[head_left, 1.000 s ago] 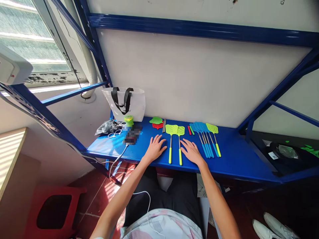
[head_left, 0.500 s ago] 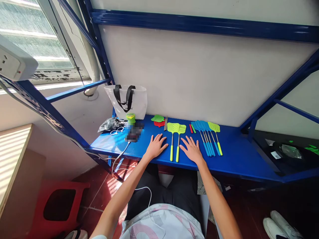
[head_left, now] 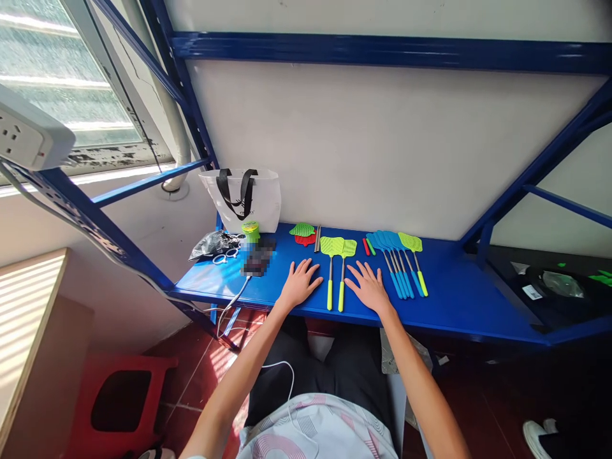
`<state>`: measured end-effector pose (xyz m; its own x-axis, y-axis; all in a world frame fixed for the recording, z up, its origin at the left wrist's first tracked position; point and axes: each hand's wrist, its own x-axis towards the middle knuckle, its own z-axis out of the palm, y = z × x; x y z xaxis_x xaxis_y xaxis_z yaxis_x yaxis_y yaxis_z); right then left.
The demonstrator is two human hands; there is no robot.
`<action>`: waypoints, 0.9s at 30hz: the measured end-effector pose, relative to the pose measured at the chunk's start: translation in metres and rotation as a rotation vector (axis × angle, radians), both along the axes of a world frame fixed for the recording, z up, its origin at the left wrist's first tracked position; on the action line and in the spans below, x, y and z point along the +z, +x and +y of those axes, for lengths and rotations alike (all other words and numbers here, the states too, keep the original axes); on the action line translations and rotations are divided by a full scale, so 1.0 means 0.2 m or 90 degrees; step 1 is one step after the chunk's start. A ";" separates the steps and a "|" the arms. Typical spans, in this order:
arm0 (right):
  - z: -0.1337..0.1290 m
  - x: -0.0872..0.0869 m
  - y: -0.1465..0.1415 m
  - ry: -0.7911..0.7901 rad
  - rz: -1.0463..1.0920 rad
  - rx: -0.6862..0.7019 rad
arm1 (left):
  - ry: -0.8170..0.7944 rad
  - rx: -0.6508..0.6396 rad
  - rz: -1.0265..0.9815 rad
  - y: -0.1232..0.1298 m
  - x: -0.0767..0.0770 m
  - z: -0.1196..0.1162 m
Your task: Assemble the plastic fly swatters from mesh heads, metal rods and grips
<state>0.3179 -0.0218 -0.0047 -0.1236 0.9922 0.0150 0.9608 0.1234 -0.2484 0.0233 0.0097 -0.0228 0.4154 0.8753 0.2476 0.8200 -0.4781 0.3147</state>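
My left hand (head_left: 299, 284) lies flat on the blue shelf (head_left: 459, 299), fingers spread, holding nothing. To the right of two yellow-green fly swatters (head_left: 331, 245), my right hand (head_left: 367, 287) rests palm down with its fingers apart. The two swatters stand side by side between my hands, handles toward me. Several blue fly swatters (head_left: 392, 242) overlap in a row farther right, with one yellow-green swatter (head_left: 412, 242) at their end. Beyond my left hand are a green swatter head (head_left: 302, 229), a red one (head_left: 306, 240) and thin metal rods (head_left: 317, 240). Red and green handle pieces (head_left: 367, 247) lie near the blue swatters.
At the shelf's left stand a white bag (head_left: 262, 197) with black handles and a green tub (head_left: 250, 229). Scissors (head_left: 225, 256), a crumpled plastic bag (head_left: 215, 244) and a blurred dark device on a cable lie there. Blue frame posts flank the shelf. A red stool (head_left: 165, 376) is lower left.
The camera view has tilted slightly. Both hands and the swatters stay in place on the shelf. At the lower right, the white shoes have shifted.
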 end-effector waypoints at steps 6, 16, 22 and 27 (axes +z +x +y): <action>0.00 0.01 0.00 0.000 -0.007 -0.002 | -0.005 -0.001 0.010 0.00 0.00 0.00; 0.00 0.00 0.00 0.009 -0.010 0.005 | 0.004 -0.001 0.003 0.00 0.00 0.00; 0.00 -0.01 0.00 0.015 -0.010 0.000 | -0.005 -0.003 0.004 0.00 0.01 0.00; 0.00 0.01 0.00 0.004 -0.010 -0.003 | -0.002 -0.001 0.004 0.00 0.02 0.00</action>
<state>0.3174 -0.0220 -0.0031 -0.1199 0.9926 0.0201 0.9649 0.1212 -0.2331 0.0242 0.0091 -0.0192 0.4179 0.8758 0.2414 0.8216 -0.4777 0.3109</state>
